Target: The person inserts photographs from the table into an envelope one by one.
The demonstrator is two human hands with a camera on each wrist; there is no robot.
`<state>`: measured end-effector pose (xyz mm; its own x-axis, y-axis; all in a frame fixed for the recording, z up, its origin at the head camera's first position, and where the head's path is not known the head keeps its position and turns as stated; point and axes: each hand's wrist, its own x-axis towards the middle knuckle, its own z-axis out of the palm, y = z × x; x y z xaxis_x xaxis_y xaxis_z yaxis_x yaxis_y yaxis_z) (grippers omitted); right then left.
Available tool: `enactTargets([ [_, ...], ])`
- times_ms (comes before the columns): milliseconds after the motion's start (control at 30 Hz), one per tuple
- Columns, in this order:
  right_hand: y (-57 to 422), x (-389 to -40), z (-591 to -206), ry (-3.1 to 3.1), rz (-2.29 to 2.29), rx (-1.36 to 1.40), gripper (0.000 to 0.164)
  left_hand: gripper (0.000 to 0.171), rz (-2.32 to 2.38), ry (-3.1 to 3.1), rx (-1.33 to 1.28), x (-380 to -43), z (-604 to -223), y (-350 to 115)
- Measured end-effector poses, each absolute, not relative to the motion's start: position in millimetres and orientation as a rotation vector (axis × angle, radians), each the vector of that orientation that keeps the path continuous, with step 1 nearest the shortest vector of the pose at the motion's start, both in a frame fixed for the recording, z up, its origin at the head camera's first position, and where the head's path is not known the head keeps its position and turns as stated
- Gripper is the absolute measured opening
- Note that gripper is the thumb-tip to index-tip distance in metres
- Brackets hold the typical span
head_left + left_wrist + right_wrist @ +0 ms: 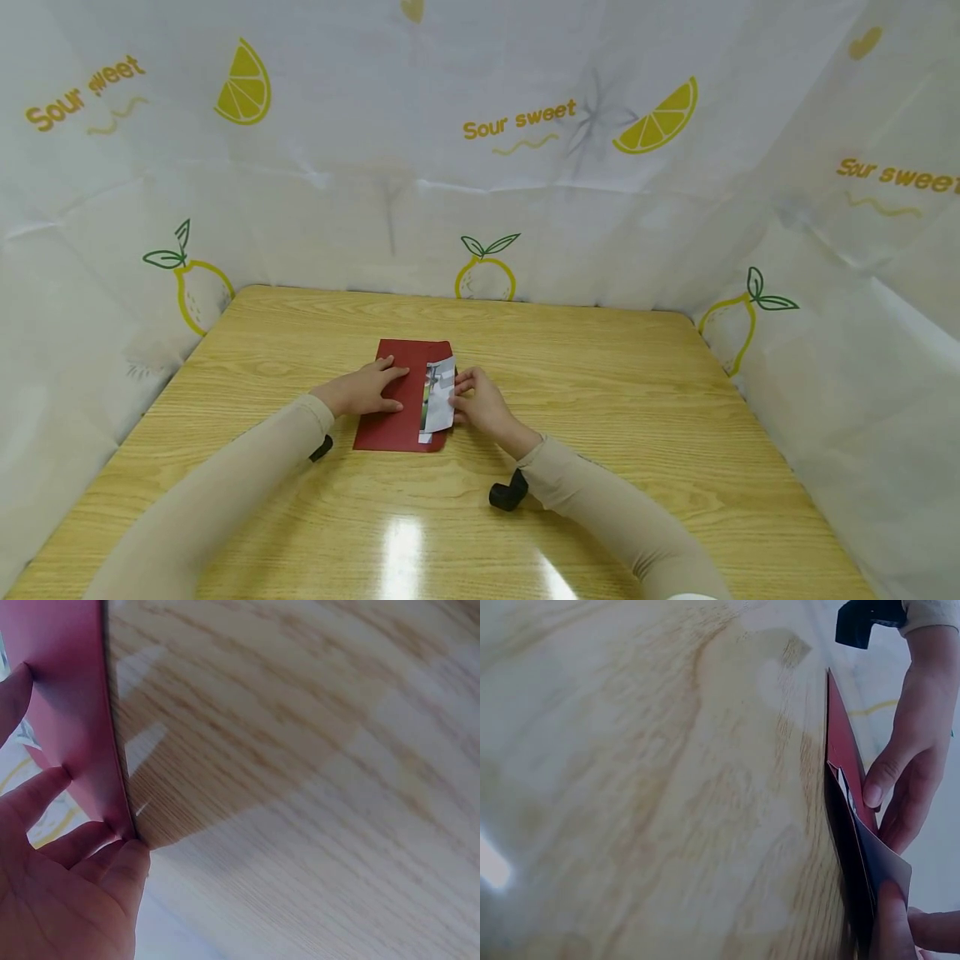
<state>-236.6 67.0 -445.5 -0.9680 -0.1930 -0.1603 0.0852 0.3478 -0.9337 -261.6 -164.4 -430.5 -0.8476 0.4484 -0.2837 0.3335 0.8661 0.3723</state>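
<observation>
A red envelope (390, 429) lies on the wooden table, its opening on the right side. Several photo-like paper cards (441, 396) stick partly out of that opening; their printed face is too small to make out. My left hand (367, 389) rests on the envelope with its fingers spread, also seen in the left wrist view, where the fingertips touch the red paper (71, 682). At the envelope's mouth my right hand (483, 406) pinches the outer edge of the cards between thumb and fingers. In the right wrist view the card (889, 866) bends up from the envelope (841, 724).
The wooden table (600, 392) has white cloth walls (337, 208) with lemon prints behind it and at both sides. Black wrist mounts (508, 493) hang below both forearms, close to the tabletop.
</observation>
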Motion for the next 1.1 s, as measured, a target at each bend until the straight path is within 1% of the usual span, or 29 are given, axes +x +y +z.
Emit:
enactTargets([
  [167,66.8,-237.7,-449.8,2.359,-1.676,-0.083,0.034,0.069,0.44,2.671,0.584,-262.6,-431.8,-164.7],
  [633,67.8,-235.2,-453.5,2.348,-1.659,-0.081,0.031,0.071,0.452,2.658,0.564,-261.4,-430.3,-164.8],
  [933,67.9,-234.8,-454.2,2.299,-1.678,-0.125,0.037,0.071,0.432,2.667,0.563,-262.2,-431.8,-164.7],
  [1100,68.3,-233.2,-451.0,2.301,-1.667,-0.197,0.039,0.071,0.437,2.668,0.568,-262.4,-432.3,-164.7],
])
